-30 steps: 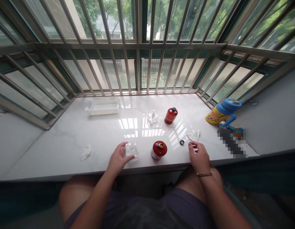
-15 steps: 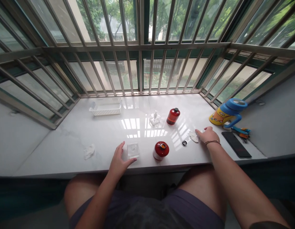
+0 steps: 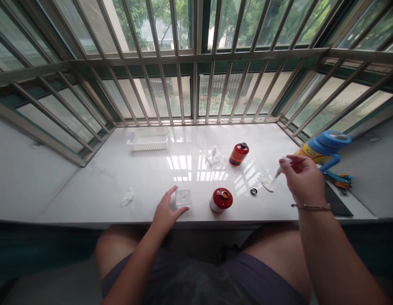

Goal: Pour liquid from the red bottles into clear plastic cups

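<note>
My left hand (image 3: 166,209) lies on the white counter with thumb and fingers spread around the left side of a clear square glass block (image 3: 183,198). Whether the fingertips press on it I cannot tell. My right hand (image 3: 302,178) is raised over the counter, fingers pinched on a slim translucent dropper (image 3: 278,172) whose narrow end points down and left. Beneath that end lies a crumpled white tissue (image 3: 268,185). A black ring (image 3: 254,192) sits beside the tissue. Between my hands stands an uncapped red bottle (image 3: 221,200) with orange showing in its mouth.
A second red bottle (image 3: 238,154) with a dark cap stands further back, near a clear glass piece (image 3: 213,156). A white basket (image 3: 149,140) is at the back left, another tissue (image 3: 126,197) at left. Blue-yellow tumbler (image 3: 330,146), blue tool (image 3: 338,179) and black phone (image 3: 339,204) are at right.
My right hand has lifted from the counter beside the tissue and now shows the dropper in its fingers. My left hand stays by the glass block. The view has shifted slightly.
</note>
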Demonstrator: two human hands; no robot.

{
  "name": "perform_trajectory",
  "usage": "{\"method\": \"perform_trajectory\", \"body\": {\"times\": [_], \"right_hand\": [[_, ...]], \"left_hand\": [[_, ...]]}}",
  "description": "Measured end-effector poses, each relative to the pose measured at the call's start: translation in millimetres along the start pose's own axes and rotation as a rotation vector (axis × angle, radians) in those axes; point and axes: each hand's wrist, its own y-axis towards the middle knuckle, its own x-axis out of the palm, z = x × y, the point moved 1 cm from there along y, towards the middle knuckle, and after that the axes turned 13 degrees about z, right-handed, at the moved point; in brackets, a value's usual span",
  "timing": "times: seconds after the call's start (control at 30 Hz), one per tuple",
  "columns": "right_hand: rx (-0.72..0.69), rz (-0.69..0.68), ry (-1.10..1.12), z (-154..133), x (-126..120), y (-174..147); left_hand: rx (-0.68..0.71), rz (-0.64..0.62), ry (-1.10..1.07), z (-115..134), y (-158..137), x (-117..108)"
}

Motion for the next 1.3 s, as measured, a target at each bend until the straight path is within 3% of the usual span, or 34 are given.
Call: {"method": "perform_trajectory", "body": {"times": [0.1, 0.2, 0.3, 0.43, 0.57, 0.87, 1.17, 1.3], "right_hand": [[0.022, -0.085, 0.185, -69.0, 7.0, -53.5], [0.023, -0.255, 0.373, -115.4, 21.8, -118.1], [0.027, -0.445, 0.448, -128.5, 50.1, -178.7], [-0.071, -0.549, 0.399, -121.1, 95.1, -229.1], [-0.146, -0.509, 0.299, -114.6, 117.7, -241.1], [-0.221, -0.487, 0.247, -112.3, 112.6, -232.8], [-0.176, -0.692, 0.134, -96.9, 131.8, -250.8], [-0.179, -0.702, 0.105, -92.3, 131.9, -258.1]], "left_hand": [[-0.011, 0.02, -0.006, 4.6, -0.1, 5.8], [-0.039, 0.046, -0.03, 4.0, -3.2, 9.9], [-0.071, 0.059, -0.058, 0.1, -5.6, 12.5], [-0.084, 0.051, -0.095, -6.0, -6.0, 15.9], [-0.064, 0.053, -0.162, -11.7, -5.5, 19.2], [-0.057, 0.028, -0.179, -11.6, -3.5, 18.5], [-0.048, 0.026, -0.172, -5.9, -1.9, 16.5], [-0.047, 0.036, -0.159, -3.8, -1.9, 15.8]]}}
